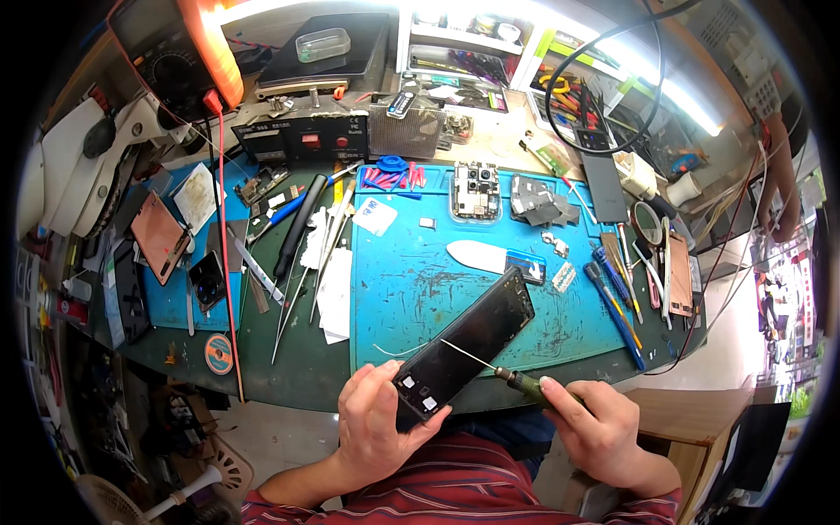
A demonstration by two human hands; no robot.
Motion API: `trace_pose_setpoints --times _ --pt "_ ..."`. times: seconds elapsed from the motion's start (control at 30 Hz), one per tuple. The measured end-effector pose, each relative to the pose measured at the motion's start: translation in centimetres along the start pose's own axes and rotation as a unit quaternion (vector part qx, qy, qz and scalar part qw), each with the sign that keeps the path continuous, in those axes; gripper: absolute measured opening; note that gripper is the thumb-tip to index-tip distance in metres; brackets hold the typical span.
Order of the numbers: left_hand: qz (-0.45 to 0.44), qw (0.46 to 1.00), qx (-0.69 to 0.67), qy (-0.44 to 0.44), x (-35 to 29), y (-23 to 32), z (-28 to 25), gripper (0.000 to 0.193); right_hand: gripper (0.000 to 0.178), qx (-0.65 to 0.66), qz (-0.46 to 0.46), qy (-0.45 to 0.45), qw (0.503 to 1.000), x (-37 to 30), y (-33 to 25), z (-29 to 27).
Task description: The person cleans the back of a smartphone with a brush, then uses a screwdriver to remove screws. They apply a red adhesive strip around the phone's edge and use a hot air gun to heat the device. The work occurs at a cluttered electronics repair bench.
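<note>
Left hand point(374, 424) pinches the lower end of a flat black rectangular phone body point(464, 337), held slanting over the near edge of a scuffed blue mat point(402, 289). Right hand point(599, 429) pinches a green-handled tool with thin metal shaft point(522, 383); tip at phone's face, contact unclear.
</note>
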State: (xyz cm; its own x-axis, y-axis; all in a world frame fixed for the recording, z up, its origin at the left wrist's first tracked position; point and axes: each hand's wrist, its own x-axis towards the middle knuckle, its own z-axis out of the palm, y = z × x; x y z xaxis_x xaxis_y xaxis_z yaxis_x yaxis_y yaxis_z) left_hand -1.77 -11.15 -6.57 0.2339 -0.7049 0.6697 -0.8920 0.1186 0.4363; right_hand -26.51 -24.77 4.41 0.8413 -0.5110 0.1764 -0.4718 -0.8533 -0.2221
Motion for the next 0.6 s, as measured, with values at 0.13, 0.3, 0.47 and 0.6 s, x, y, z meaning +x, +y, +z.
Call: trace_pose_setpoints --times 0.13,0.3,0.47,0.6 --pt "0.01 1.0 -0.014 -0.018 -0.2 -0.2 0.0 0.119 0.061 0.008 0.002 0.006 1.0 -0.2 -0.2 0.5" --pt "0.012 1.0 -0.009 -0.015 -0.2 -0.2 -0.1 0.12 0.059 0.014 0.002 0.037 0.999 -0.6 -0.1 1.7" --pt "0.007 1.0 0.0 0.005 -0.1 -0.1 0.2 0.111 0.059 0.026 0.0 0.044 0.999 -0.7 -0.2 2.2" --pt "0.012 1.0 -0.011 -0.025 -0.3 -0.2 -0.2 0.124 0.059 0.023 -0.003 0.037 0.999 -0.7 -0.3 2.1"
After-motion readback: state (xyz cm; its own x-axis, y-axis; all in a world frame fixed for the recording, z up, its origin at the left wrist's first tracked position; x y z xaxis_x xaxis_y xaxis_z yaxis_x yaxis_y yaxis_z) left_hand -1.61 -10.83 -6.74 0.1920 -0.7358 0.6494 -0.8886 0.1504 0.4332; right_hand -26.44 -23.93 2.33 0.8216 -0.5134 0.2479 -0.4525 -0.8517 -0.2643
